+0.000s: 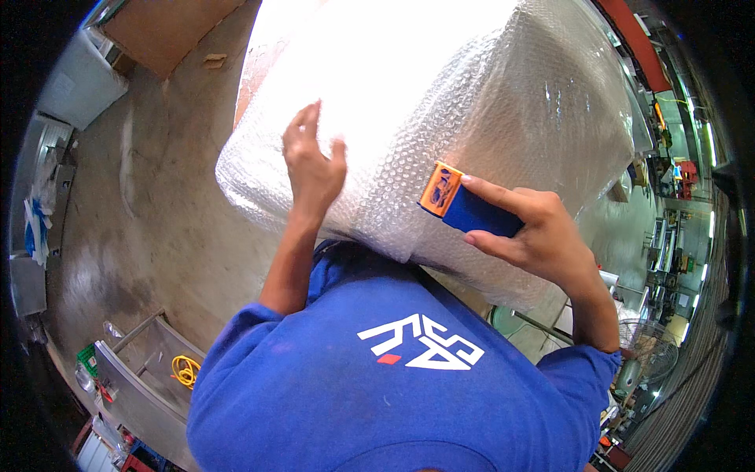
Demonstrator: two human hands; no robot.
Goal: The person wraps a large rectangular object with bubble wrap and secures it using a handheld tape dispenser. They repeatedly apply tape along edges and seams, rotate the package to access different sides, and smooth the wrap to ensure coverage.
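A large bundle in clear bubble wrap (425,118) rises in front of me, its top washed out by glare. Over its near left part is my left hand (313,169), fingers raised, apart and holding nothing; whether it touches the wrap I cannot tell. My right hand (543,228) grips a small blue and orange box-shaped tool (484,211) between thumb and fingers. The tool's orange end points left, close against the near side of the wrap. Its exact kind does not show.
Concrete floor (165,181) stretches along the left. A grey metal cart (145,397) with a coiled yellow cable (185,370) stands at lower left. Brown cardboard (161,31) is at the far left. A fan (649,350) and crowded shelving (668,244) line the right.
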